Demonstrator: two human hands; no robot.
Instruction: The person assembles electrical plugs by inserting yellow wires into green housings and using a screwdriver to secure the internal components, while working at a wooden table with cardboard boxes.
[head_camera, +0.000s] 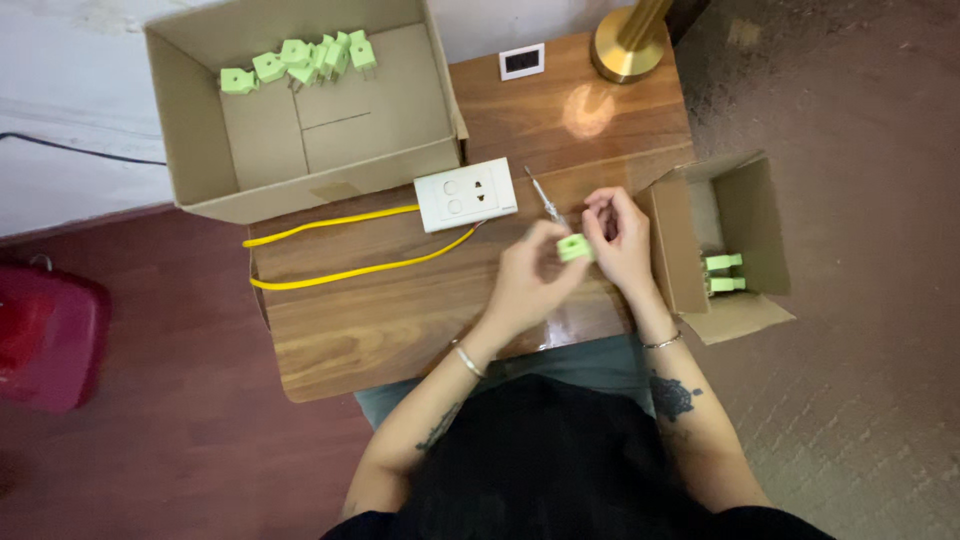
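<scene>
the person sits at a small wooden bench (400, 320), both hands raised just above its right part. the left hand (528, 275) is curled, fingers drawn in and pinching a small light green plug piece (574, 248) from its left side. the right hand (620, 235) meets it from the other side, fingertips closed on the same piece, the remaining fingers loosely bent above it. the two hands are touching or nearly so around the piece, which sits between them, clear of the bench top.

just beyond the hands a thin screwdriver (545, 198) lies on the wood, beside a white wall socket plate (466, 194) with a yellow cable (340, 250) running off to the left. a large open cardboard box (300, 150) at the far left holds a cluster of green plug pieces (300, 60) along its back wall. a smaller open box (740, 220) stands at the right edge of the bench, near the right hand, with a few more green pieces (724, 272) inside. a brass lamp base (628, 45) and a small white display (522, 62) stand at the far end.
</scene>
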